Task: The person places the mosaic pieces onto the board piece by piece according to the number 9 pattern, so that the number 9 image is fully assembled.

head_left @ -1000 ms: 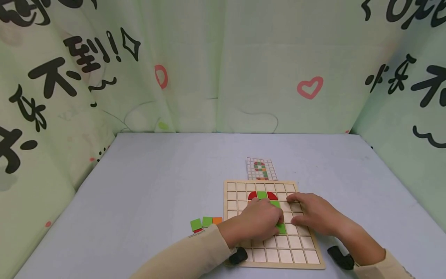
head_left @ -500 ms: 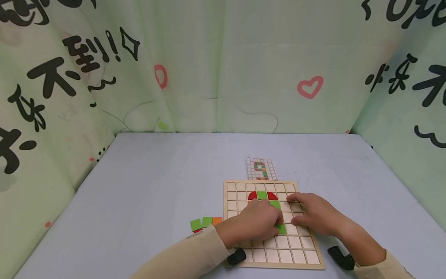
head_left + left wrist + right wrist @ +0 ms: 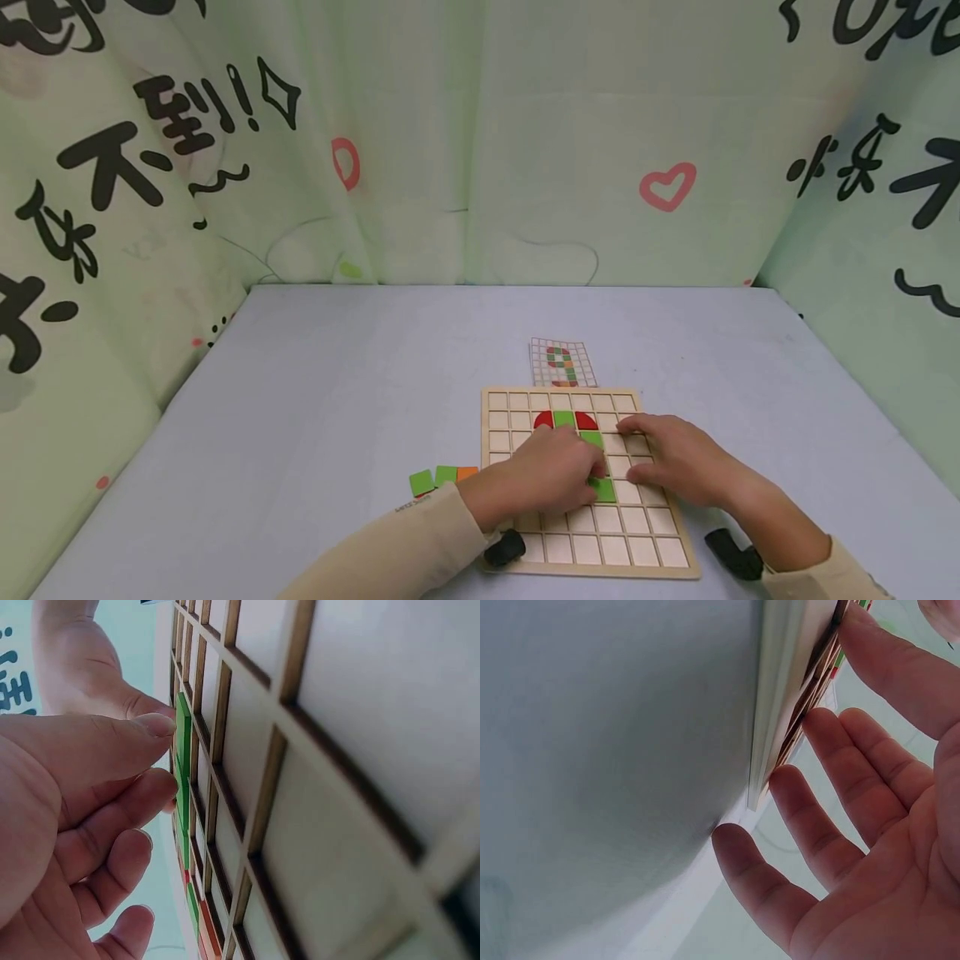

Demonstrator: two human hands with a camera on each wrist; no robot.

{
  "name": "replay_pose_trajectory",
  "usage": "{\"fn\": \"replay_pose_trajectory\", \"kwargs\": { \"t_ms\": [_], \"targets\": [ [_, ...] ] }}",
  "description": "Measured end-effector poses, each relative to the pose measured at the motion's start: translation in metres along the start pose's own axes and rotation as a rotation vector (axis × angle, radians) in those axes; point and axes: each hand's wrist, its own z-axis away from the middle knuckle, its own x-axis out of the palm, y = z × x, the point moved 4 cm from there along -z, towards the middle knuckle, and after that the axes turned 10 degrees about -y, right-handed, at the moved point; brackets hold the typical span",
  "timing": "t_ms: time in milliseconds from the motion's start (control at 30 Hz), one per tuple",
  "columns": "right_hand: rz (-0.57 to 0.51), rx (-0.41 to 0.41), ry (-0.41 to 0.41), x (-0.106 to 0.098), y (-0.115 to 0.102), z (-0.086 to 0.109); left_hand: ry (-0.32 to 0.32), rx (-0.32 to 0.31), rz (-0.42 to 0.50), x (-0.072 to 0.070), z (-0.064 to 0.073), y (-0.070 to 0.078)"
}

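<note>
On the table lies a wooden grid board (image 3: 675,550) with red, green and orange pieces set in some squares. My left hand (image 3: 543,475) reaches over it, thumb and index finger bent at a green square tile (image 3: 604,490); in the left wrist view the fingertips meet the green tile's edge (image 3: 183,735), which stands slightly proud of the grid. Other fingers curl loosely. My right hand (image 3: 678,458) rests on the board's right side, fingers spread, with thumb and fingertips along the board in the right wrist view. My left hand hides several squares.
A small printed pattern card (image 3: 562,363) lies just beyond the board. Left of the board are loose green tiles (image 3: 422,483) and an orange tile (image 3: 467,473), with a bit of red beside them. A printed curtain (image 3: 555,167) surrounds the table.
My left hand has shifted very slightly to the left, and a little more of the green tile shows. My right hand and the board have stayed still.
</note>
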Motion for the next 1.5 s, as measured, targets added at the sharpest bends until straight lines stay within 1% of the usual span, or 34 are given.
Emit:
{"fn": "replay_pose_trajectory", "kwargs": {
  "t_ms": [333, 467, 800, 1033, 1267, 1500],
  "targets": [
    [-0.006, 0.003, 0.001, 0.000, 0.001, 0.000, 0.022, 0.009, 0.048, -0.004, 0.010, -0.013],
    [-0.009, 0.005, -0.002, 0.000, 0.001, 0.000, 0.017, -0.011, 0.084, -0.005, 0.017, -0.019],
    [-0.014, 0.025, -0.013, 0.000, 0.002, -0.001, 0.056, -0.014, 0.143, -0.011, 0.032, -0.029],
    [-0.002, 0.043, -0.017, 0.001, 0.001, -0.001, 0.091, -0.027, 0.136, -0.015, 0.041, -0.036],
    [-0.002, 0.029, -0.015, 0.000, 0.000, 0.000, 0.122, -0.021, 0.119, -0.017, 0.051, -0.043],
    [-0.004, 0.029, -0.017, 0.000, -0.001, -0.001, 0.138, -0.022, 0.112, -0.018, 0.055, -0.047]
  ]
}}
